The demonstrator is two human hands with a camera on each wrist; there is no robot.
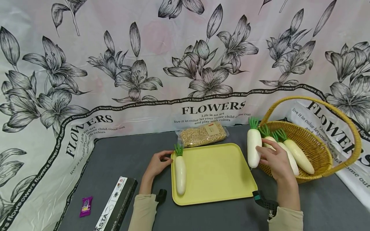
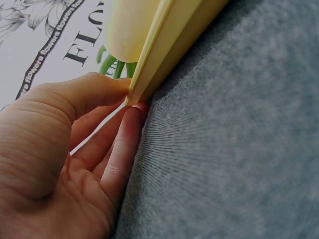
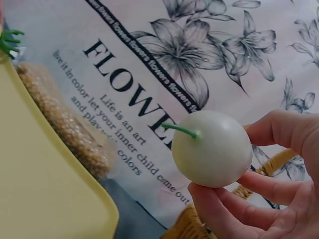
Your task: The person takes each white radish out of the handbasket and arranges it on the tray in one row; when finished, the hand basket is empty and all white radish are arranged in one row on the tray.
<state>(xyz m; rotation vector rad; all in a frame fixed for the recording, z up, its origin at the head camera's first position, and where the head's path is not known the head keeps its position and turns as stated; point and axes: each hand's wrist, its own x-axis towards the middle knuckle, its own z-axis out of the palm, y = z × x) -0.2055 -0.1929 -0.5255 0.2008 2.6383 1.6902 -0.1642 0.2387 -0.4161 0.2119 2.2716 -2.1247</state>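
Observation:
My right hand point(image 1: 276, 160) grips a white radish point(image 1: 254, 147) with a green top, upright between the yellow tray and the wicker basket. In the right wrist view the radish point(image 3: 213, 149) shows its rounded end with a thin green strand, thumb and fingers around it. My left hand point(image 1: 159, 165) pinches the left rim of the yellow tray point(image 1: 214, 173); in the left wrist view the thumb lies above the tray rim point(image 2: 149, 64) and fingers below. Another white radish point(image 1: 180, 175) lies along the tray's left side. Several more radishes point(image 1: 299, 155) rest in the wicker basket point(image 1: 321, 150).
Behind the tray lies a clear bag of pale beans or grains point(image 1: 202, 134). A black and white pasta box point(image 1: 117, 205) and a small purple packet point(image 1: 85, 207) are at the left. The basket's tall handle point(image 1: 356, 134) arches up. A flower-printed cloth point(image 1: 144, 118) hangs behind.

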